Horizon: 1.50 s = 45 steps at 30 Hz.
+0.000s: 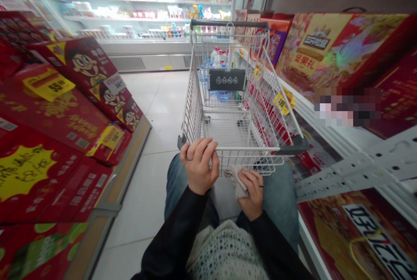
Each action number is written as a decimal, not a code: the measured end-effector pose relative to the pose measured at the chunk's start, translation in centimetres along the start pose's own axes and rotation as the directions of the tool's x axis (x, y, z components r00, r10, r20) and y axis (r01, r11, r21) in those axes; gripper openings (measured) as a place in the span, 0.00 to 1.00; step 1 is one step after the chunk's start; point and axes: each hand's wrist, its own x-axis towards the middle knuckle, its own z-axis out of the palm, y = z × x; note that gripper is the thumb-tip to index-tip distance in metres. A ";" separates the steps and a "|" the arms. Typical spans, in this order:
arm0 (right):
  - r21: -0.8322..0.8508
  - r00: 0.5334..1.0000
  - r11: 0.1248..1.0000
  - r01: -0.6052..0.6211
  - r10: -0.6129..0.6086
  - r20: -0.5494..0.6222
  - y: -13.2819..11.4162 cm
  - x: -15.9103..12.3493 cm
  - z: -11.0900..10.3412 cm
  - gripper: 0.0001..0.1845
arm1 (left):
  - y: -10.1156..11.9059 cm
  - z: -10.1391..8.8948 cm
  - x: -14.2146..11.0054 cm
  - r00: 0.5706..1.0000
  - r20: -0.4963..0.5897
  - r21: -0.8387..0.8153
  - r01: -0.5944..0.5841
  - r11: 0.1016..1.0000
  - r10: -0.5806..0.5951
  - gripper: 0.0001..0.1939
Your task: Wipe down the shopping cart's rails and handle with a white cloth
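Observation:
A wire shopping cart stands right in front of my knees, its basket holding nothing that I can make out. My left hand is closed over the cart's near top rail at the left corner, fingers curled around it. Lower and to the right, my right hand grips a crumpled light-coloured cloth against the wires of the cart's near end. A dark plastic panel sits at the far end of the basket.
Red gift boxes with yellow price tags are stacked on the left. On the right, a white shelf carries nut gift boxes. A lit refrigerated display spans the back. Pale floor tiles lie left of the cart.

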 end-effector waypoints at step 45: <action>0.051 0.989 0.997 0.064 -0.070 0.130 -2.2 2.4 1.4 0.35 | 0.0 -0.2 -0.1 1.000 0.020 0.017 0.007 1.000 -0.007 0.15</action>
